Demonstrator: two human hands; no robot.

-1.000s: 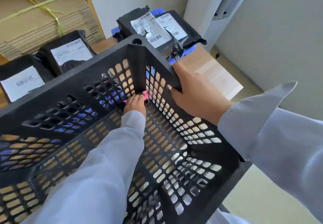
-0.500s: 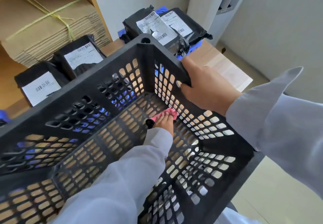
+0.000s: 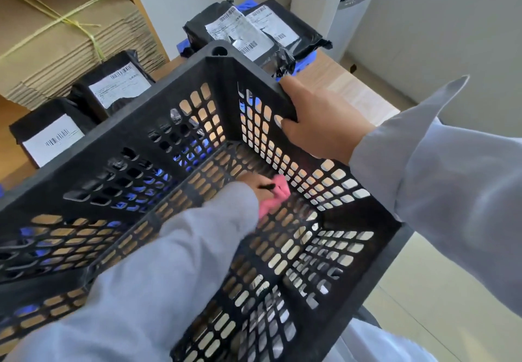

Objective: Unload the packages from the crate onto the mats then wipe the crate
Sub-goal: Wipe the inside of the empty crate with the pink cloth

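Wiping has moved from the far corner to the crate floor.
Left hand (image 3: 255, 185) presses the pink cloth (image 3: 275, 196) down; right hand (image 3: 316, 124) grips the empty black plastic crate (image 3: 135, 132) rim.

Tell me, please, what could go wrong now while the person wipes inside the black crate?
The pink cloth may snag in the crate floor's holes. Only the right hand steadies the rim, so the crate could slide and bump the packages just behind its far corner.
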